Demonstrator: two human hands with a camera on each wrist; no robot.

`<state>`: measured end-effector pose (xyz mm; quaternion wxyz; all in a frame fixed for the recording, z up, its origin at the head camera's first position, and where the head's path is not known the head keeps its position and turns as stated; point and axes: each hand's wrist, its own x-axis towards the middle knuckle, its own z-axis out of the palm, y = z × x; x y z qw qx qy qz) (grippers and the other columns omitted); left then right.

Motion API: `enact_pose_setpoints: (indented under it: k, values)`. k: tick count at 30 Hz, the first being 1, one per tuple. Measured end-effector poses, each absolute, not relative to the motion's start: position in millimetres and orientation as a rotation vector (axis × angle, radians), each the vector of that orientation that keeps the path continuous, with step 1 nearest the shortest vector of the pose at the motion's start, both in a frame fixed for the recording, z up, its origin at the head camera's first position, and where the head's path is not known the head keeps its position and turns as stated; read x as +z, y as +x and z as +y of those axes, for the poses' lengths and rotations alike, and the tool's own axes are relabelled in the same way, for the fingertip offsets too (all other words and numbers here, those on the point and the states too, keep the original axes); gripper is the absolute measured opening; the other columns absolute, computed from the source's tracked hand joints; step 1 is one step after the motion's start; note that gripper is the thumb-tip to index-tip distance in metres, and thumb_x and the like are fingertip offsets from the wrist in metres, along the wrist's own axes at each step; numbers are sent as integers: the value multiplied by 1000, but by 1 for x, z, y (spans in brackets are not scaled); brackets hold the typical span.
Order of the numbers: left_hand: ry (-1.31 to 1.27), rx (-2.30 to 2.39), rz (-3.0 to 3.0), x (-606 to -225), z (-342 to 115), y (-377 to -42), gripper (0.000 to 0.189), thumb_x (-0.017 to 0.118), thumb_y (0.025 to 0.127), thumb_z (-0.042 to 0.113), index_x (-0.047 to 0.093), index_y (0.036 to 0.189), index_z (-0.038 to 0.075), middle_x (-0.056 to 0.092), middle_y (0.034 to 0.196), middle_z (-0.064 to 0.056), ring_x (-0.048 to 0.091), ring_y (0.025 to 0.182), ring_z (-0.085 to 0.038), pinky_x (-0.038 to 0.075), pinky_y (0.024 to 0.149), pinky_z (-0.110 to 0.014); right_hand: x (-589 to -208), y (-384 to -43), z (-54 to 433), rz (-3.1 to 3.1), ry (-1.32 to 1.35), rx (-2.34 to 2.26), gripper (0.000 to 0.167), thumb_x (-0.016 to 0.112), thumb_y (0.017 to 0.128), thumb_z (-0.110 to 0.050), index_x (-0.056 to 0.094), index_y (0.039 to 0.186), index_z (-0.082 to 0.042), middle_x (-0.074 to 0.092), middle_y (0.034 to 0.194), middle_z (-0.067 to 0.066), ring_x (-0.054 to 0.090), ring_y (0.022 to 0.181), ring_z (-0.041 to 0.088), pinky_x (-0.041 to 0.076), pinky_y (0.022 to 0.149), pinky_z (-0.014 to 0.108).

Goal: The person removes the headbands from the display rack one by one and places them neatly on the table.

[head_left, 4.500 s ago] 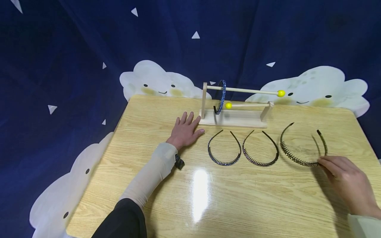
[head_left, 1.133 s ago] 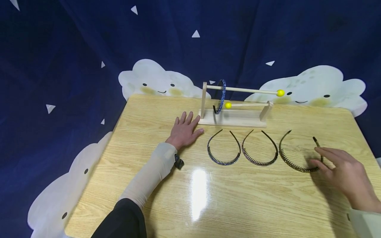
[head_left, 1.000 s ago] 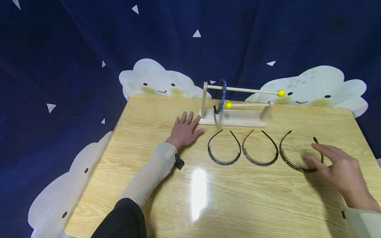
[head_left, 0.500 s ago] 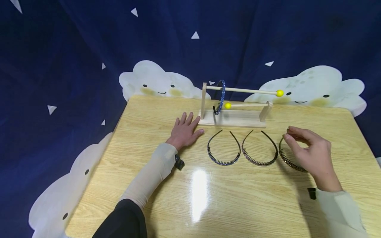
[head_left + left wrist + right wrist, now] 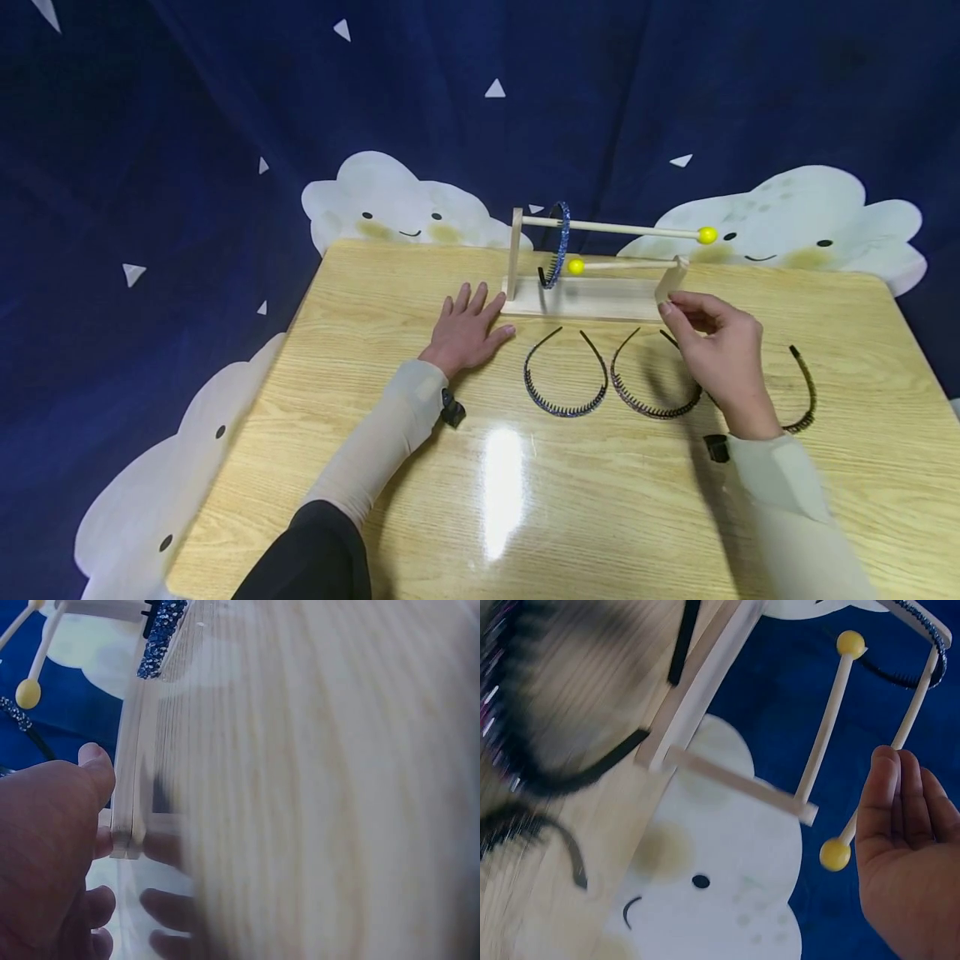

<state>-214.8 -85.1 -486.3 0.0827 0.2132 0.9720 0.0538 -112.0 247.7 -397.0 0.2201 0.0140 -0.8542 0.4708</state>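
Observation:
My left hand (image 5: 463,332) lies flat with spread fingers, fingertips at the left end of the wooden rack's base (image 5: 592,302). Over the table, near the rack's right post (image 5: 670,282), my right hand (image 5: 718,350) hovers; its fingers (image 5: 907,795) look nearly straight and hold nothing in the right wrist view. A glittery blue headband (image 5: 561,250) hangs on the upper rod (image 5: 630,229). In front lie a blue toothed headband (image 5: 564,412), a purplish one (image 5: 648,412) and a brown-gold one (image 5: 812,400), the last partly hidden by my right hand and wrist.
Yellow balls cap the upper rod's right end (image 5: 707,236) and the lower rod's left end (image 5: 576,267). Behind the wooden table (image 5: 600,517) hangs a dark blue curtain (image 5: 420,92) with clouds and white triangles.
My right hand held the brown-gold headband, set it down beside the others and let go. It has since moved left toward the rack's right end. My left hand stays put.

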Motion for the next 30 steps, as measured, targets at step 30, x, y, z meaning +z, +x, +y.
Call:
enact_pose_setpoints:
  k: [30]
  values:
    - [645, 179, 2904, -483, -85, -213, 70, 25, 103, 65, 20, 163, 28, 11, 167, -12, 3, 152, -37, 9, 119, -57, -398, -173, 161, -2314, 168, 1588, 28, 73, 94, -14, 73, 114, 6, 73, 97, 18, 64, 79, 5, 51, 71, 15]
